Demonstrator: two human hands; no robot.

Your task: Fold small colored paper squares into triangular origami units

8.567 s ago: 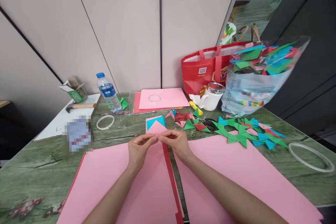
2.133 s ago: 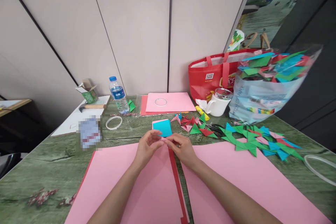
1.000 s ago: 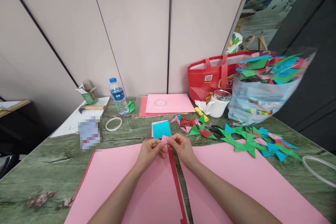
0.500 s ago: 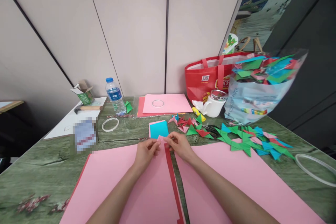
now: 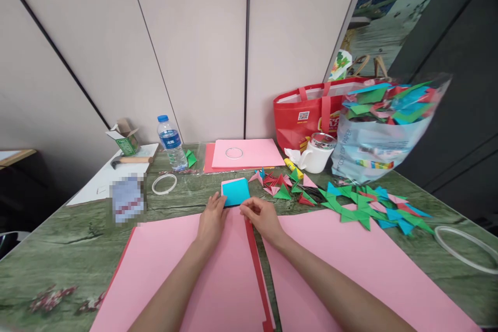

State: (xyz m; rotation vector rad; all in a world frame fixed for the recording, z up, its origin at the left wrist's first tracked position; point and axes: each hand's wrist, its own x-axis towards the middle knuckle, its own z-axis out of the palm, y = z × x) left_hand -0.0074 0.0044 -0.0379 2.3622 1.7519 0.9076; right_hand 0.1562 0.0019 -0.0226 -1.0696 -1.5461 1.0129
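A small stack of rectangular paper slips, a blue slip (image 5: 235, 192) on top of a pink slip (image 5: 224, 184), lies at the far edge of the pink sheets. My left hand (image 5: 212, 222) rests beside its left edge, fingers stretched out and fingertips at the lower left corner. Curled at the lower right corner, my right hand (image 5: 264, 219) has thumb and fingers pinched on the blue slip. Both forearms cross the large pink sheets (image 5: 171, 264). Folded paper triangles (image 5: 283, 192) lie in a loose pile to the right of the stack.
Joined green and blue paper pieces (image 5: 356, 210) sit farther right, before a bag of folded pieces (image 5: 379, 140). A white mug (image 5: 317, 155), a red tote bag (image 5: 295, 127), a water bottle (image 5: 171, 142), a hammer (image 5: 132, 160) and white rings (image 5: 164, 184) stand or lie around.
The small folded pink piece has left my hands, and a pink triangle now shows on the pile at right. My left hand has opened flat beside the stack; my right hand is at the blue slip's corner.
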